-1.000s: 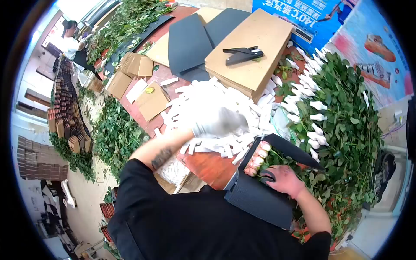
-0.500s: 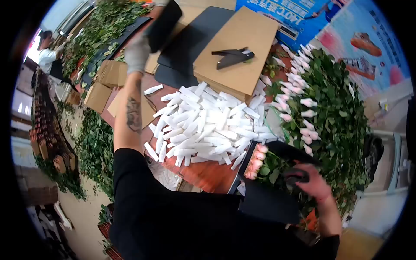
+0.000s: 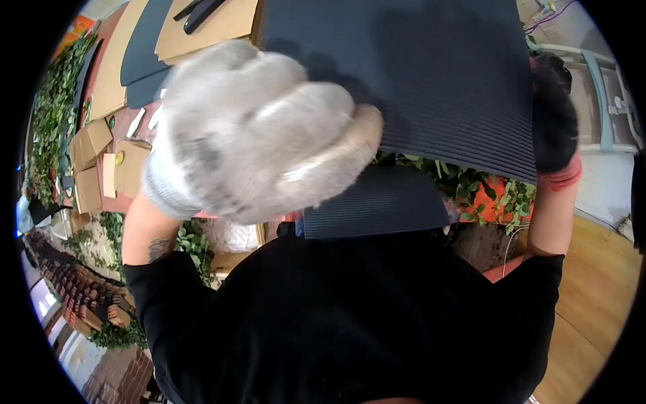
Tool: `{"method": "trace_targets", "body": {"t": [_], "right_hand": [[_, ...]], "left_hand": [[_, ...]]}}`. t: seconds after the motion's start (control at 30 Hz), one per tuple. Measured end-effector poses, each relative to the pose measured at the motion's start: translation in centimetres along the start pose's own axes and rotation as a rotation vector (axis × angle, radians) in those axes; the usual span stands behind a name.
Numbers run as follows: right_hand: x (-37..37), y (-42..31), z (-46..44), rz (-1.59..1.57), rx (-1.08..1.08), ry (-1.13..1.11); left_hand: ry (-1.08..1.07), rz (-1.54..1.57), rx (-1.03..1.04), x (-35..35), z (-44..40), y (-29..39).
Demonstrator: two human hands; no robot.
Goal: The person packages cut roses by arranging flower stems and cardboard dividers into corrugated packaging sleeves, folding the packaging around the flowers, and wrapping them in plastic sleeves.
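A large black corrugated sheet [image 3: 431, 81] is held up in front of me. My left hand [image 3: 262, 135], in a whitish-grey glove, is close to the camera with its fingers curled over the sheet's left side; its thumb is hidden. At the right edge, my right hand [image 3: 555, 121], in a black glove with a red cuff, is closed on the same sheet. Below it, near my body, lies another black corrugated piece [image 3: 377, 205]. Green leaves [image 3: 464, 178] show between the two. The flower heads are hidden.
A cardboard stack [image 3: 208, 34] with a black tool [image 3: 195, 12] on top stands at upper left, beside dark sheets [image 3: 145, 50]. Cardboard pieces [image 3: 91, 145] and a heap of leafy stems [image 3: 57, 114] are farther left. A pale chair [image 3: 595, 94] stands right.
My left hand has come from the upper left toward the middle, with the black sheet. My right hand has left the rose bundle and grips the sheet's right edge. The view has shifted right.
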State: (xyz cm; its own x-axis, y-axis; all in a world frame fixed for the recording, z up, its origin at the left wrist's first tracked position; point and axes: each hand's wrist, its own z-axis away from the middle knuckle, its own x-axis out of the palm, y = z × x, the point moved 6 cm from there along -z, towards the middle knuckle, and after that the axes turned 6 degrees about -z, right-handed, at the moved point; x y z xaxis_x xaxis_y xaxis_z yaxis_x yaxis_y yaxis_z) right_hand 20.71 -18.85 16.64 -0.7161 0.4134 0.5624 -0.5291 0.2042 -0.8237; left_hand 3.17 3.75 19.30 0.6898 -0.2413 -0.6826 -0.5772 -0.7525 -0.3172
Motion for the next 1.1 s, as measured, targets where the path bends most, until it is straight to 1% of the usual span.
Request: {"method": "trace_targets", "body": {"t": [0.03,0.07,0.1,0.13,0.17,0.2,0.23,0.27,0.3,0.33,0.37,0.4,0.43,0.47,0.5,0.53,0.57,0.6,0.63,0.67,0.7,0.73,0.77,0.8,0.83,0.87,0.9,0.93,0.97,1.0,1.03,1.07,1.1], "right_hand": [[-1.0,0.4,0.6,-0.012,-0.062,0.08],[-1.6,1.7,0.8,0.211,0.015,0.253],[-2.3,2.5,1.1,0.436,0.097,0.423],[-4.6,3.6,2.4,0.395,0.033,0.717],[-5.4,5.3,2.4,0.37,0.052,0.657],[-6.5,7.2,2.3,0.345,0.067,0.602],[-10.3,9.6,3.0,0.457,0.053,0.59],[-13.4,11.2,3.7,0.572,0.044,0.575],[-10.6,11.2,3.6,0.659,0.076,0.748],[-11.7,11.8,3.8,0.657,0.081,0.747],[-13.2,12.6,3.9,0.768,0.073,0.73],[-13.2,12.7,3.4,0.88,0.056,0.71],[-13.0,12.6,3.7,0.941,0.053,0.767],[-12.4,12.5,4.0,1.0,0.052,0.826],[-14.0,13.3,3.4,0.75,-0.014,0.674],[-12.7,13.0,3.2,0.572,0.01,0.689],[-11.5,12.6,3.0,0.395,0.03,0.713],[-8.6,11.3,3.3,0.377,0.094,0.843],[-8.5,11.0,2.9,0.634,0.095,0.731],[-8.8,11.7,2.8,0.512,0.087,0.744],[-9.5,11.6,3.1,0.763,0.14,0.659],[-11.6,15.1,2.5,0.494,-0.068,0.511],[-11.0,14.8,2.2,0.393,-0.027,0.423],[-10.3,14.5,2.0,0.293,0.022,0.341],[-10.5,16.0,1.6,0.518,0.12,0.271],[-10.8,17.3,1.5,0.746,0.216,0.195],[-11.3,18.4,2.0,0.503,0.15,0.322],[-11.8,19.0,2.2,0.502,0.147,0.318],[-13.0,19.1,2.8,0.659,0.155,0.422],[-13.7,19.0,3.3,0.809,0.165,0.521],[-14.6,18.5,4.0,0.728,0.154,0.643],[-15.1,18.3,4.1,0.55,0.127,0.701],[-14.9,18.1,4.0,0.404,0.051,0.68]], "left_hand": [[-0.026,0.084,0.009,1.0,0.2,1.2],[-0.039,0.166,-0.009,2.2,0.5,1.4],[-0.078,0.326,-0.124,3.6,1.5,0.5],[-0.175,0.31,-0.262,3.9,2.7,0.0],[-0.112,0.386,-0.612,4.4,4.8,-0.2],[-0.037,0.544,-0.954,6.4,8.3,0.0],[-0.102,0.692,-1.153,8.3,10.8,0.9],[-0.111,1.018,-1.357,10.4,12.7,2.6],[-0.267,1.261,-1.426,11.9,13.7,3.9],[-0.32,1.196,-1.401,13.0,14.0,4.7],[-0.43,1.286,-1.368,13.3,14.5,5.7],[-0.483,1.326,-1.35,13.5,13.7,6.1],[-0.538,1.364,-1.331,13.8,13.0,6.6],[-0.24,1.384,-1.346,14.1,12.7,6.2],[0.058,1.388,-1.34,13.9,12.5,5.6],[-0.024,1.376,-1.474,13.8,13.0,4.6],[0.108,1.457,-1.486,14.2,14.6,4.6],[0.248,1.585,-1.452,16.1,15.4,4.4],[0.274,1.592,-1.413,16.5,14.8,4.1],[0.301,1.588,-1.389,15.9,14.7,4.3],[0.291,1.576,-1.373,16.0,14.1,5.0],[0.276,1.507,-1.405,15.3,15.2,5.0],[0.269,1.52,-1.401,15.4,15.8,5.3],[0.295,1.547,-1.468,15.5,15.7,6.0],[0.315,1.569,-1.548,15.6,16.6,6.1],[0.314,1.566,-1.549,15.7,16.6,6.2],[0.25,1.503,-1.505,15.6,16.1,6.2],[0.189,1.439,-1.458,15.5,15.5,6.1],[0.2,1.472,-1.421,15.9,16.3,6.4],[0.195,1.459,-1.428,16.0,16.1,6.5],[0.144,1.458,-1.493,16.3,15.5,6.9],[0.091,1.442,-1.574,16.4,15.4,7.3],[-0.04,1.295,-1.639,16.4,15.6,7.7]]}}
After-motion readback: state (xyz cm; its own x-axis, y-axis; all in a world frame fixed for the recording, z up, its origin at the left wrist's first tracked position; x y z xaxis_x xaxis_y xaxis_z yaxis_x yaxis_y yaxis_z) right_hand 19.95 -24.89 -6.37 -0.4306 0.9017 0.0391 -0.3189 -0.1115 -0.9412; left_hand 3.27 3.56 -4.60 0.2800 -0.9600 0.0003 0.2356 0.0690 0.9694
